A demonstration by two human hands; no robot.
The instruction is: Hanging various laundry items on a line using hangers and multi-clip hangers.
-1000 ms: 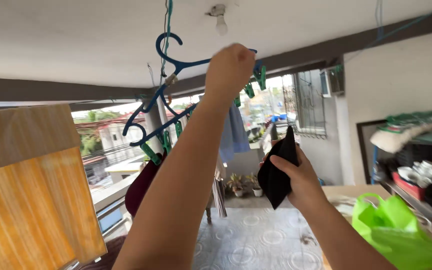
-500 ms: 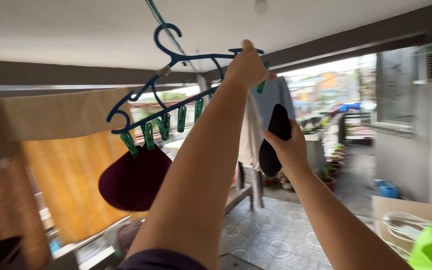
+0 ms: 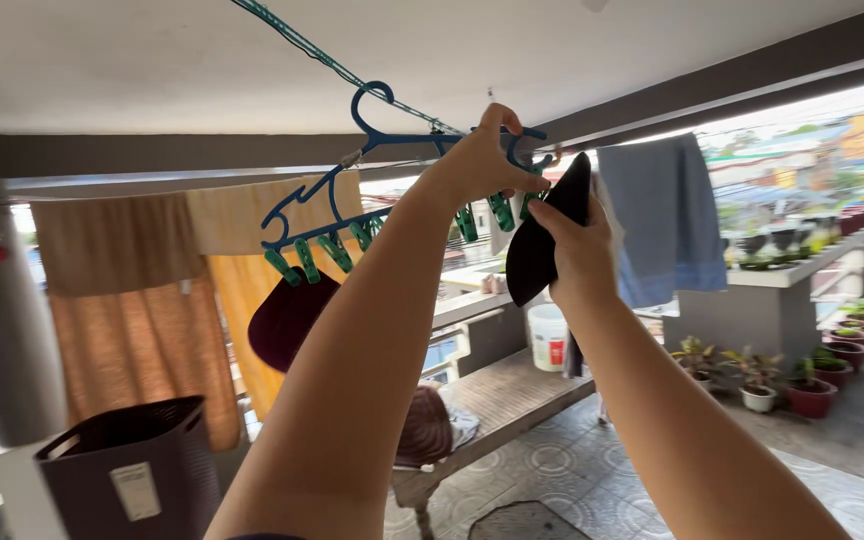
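Hanging across the back of the covered porch, an orange-brown curtain (image 3: 142, 330) and a pale yellow towel (image 3: 252, 225) fill the left side, while a grey-blue towel (image 3: 657, 215) hangs on the right near the open edge, above a low ledge lined with potted plants (image 3: 782, 385). Below, a long wooden bench (image 3: 502, 400) runs along the railing with a white bucket (image 3: 549, 336) at its far end and a rounded brown bundle (image 3: 424, 428) at its near end; a dark laundry basket (image 3: 137, 470) stands in the lower left corner. Overhead, a green cord (image 3: 297, 45) slants under the ceiling and carries a blue clip hanger (image 3: 352, 200) whose green pegs (image 3: 307, 260) dangle in a row; a maroon cloth piece (image 3: 287, 320) is pinned at its left end. The person's left hand (image 3: 477, 165) is raised and clenched around the right end of the hanger's frame, just above the pegs there. Beside it the right hand (image 3: 582, 250) grasps a small black cloth piece (image 3: 542, 240), fingers wrapped over its lower half, holding it upright so its top edge comes up just beside the pegs at the hanger's right end; whether it touches them cannot be told
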